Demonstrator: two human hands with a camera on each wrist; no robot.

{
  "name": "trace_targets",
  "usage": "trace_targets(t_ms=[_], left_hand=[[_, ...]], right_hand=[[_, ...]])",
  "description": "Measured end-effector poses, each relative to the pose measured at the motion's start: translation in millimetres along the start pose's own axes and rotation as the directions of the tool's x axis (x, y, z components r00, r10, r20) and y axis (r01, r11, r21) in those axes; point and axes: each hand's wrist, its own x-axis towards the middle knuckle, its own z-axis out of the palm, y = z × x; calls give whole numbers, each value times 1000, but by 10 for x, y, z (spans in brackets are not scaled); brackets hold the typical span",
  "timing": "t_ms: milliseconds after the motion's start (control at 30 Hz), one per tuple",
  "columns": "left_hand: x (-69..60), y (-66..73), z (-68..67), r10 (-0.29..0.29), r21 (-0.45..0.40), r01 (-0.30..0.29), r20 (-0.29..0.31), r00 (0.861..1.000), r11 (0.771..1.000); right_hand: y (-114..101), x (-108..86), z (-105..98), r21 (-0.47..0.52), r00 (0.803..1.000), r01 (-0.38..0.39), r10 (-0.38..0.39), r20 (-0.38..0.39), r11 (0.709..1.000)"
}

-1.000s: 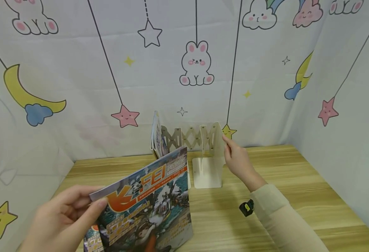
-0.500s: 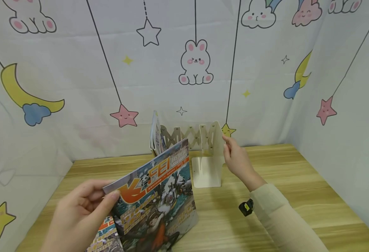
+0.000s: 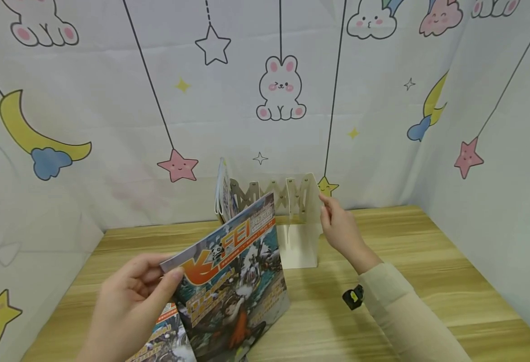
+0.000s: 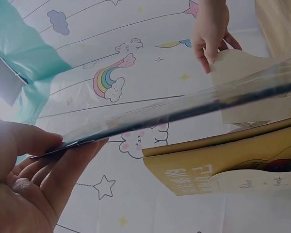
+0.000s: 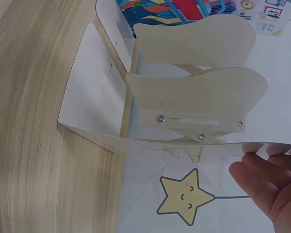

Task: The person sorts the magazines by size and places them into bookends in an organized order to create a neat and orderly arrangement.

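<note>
My left hand (image 3: 131,296) pinches the top left corner of a comic magazine (image 3: 235,281) with a dark, colourful cover and orange lettering. The left wrist view shows that magazine (image 4: 184,114) nearly edge-on between thumb and fingers. Behind it stands a beige metal expanding book rack (image 3: 298,246) with crisscross links. My right hand (image 3: 342,229) pinches the upper edge of the rack's right end plate, thumb on one face and fingers on the other, as the right wrist view shows. Upright books (image 3: 225,193) lean at the rack's left end; the held magazine covers part of the rack.
Another similar magazine (image 3: 167,337) lies lower left under the held one. A yellow book (image 4: 184,170) stands in the rack. Beside the right cuff is a small black device (image 3: 353,297). A cartoon-printed cloth (image 3: 228,110) hangs behind the wood-grain table (image 3: 382,322).
My left hand has moved the magazine right and slightly up, toward the rack. More of the lower magazine shows. The right hand keeps its grip on the end plate.
</note>
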Motion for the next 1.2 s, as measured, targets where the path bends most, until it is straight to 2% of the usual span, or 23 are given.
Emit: trace_targets(t_ms=[700,967,1200], left_hand=[[74,60,230,52,-113,-52,-6,999,992],[110,68,305,108,-150,-110,-18,994,983],[123,46,359,122,-167,-123,-16,992,978]], right_hand=[[34,1,22,0,1000,10,-10,-18,1000],[35,3,30,-3,999,23,-23,-36,1000],[32,4,31,-7,999,21,-21,-41,1000]])
